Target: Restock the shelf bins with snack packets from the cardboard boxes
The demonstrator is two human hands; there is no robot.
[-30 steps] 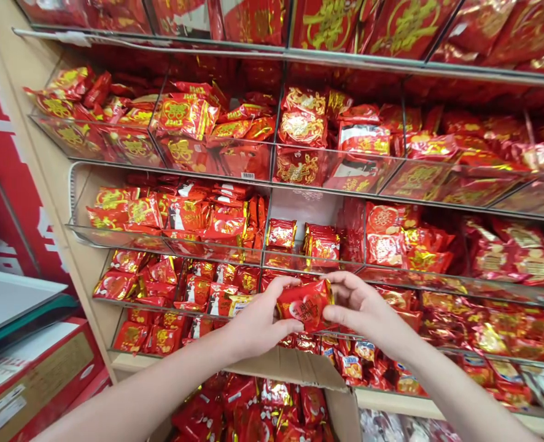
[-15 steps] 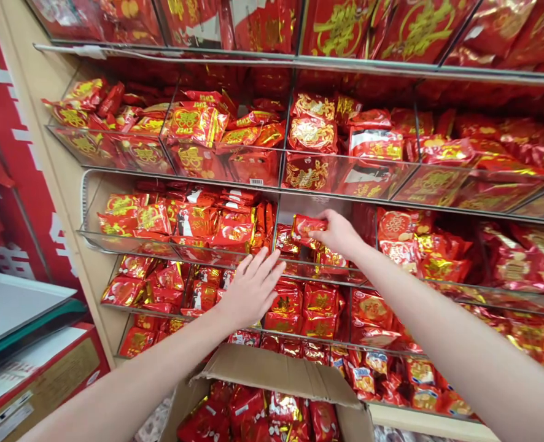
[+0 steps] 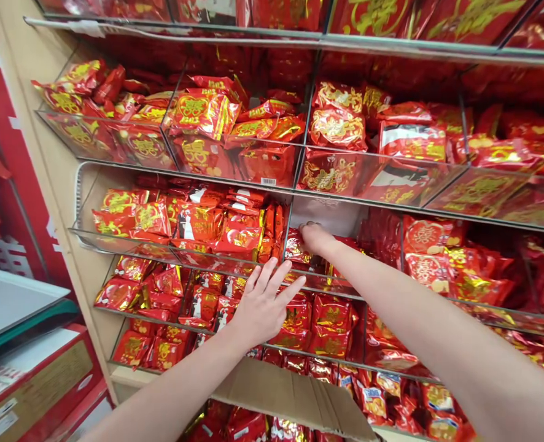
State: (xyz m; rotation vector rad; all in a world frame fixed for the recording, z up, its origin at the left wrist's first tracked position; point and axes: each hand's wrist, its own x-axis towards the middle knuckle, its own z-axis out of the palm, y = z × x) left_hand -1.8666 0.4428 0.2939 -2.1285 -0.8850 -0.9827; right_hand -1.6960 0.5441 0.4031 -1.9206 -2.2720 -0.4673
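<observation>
My right hand [image 3: 317, 239] reaches into a middle-shelf bin, its fingers bent down and partly hidden. It is beside a shiny red and gold snack packet [image 3: 296, 247]; what its fingers hold, if anything, is hidden. My left hand [image 3: 265, 304] is open with fingers spread, in front of the clear shelf lip [image 3: 235, 265], holding nothing. Below the hands stands an open cardboard box [image 3: 295, 393] with red snack packets [image 3: 247, 425] inside, one flap raised.
Clear dividers [image 3: 306, 123] split the shelves into bins of red and gold packets [image 3: 201, 113]. At left are a wooden side panel [image 3: 27, 153], a pale tray [image 3: 18, 301] and a stacked carton [image 3: 37, 380]. A shelf edge [image 3: 253, 37] runs overhead.
My right hand has moved lower and deeper into the bin. The red packet it held is no longer visible in its fingers. My left hand stays spread; the view has shifted slightly.
</observation>
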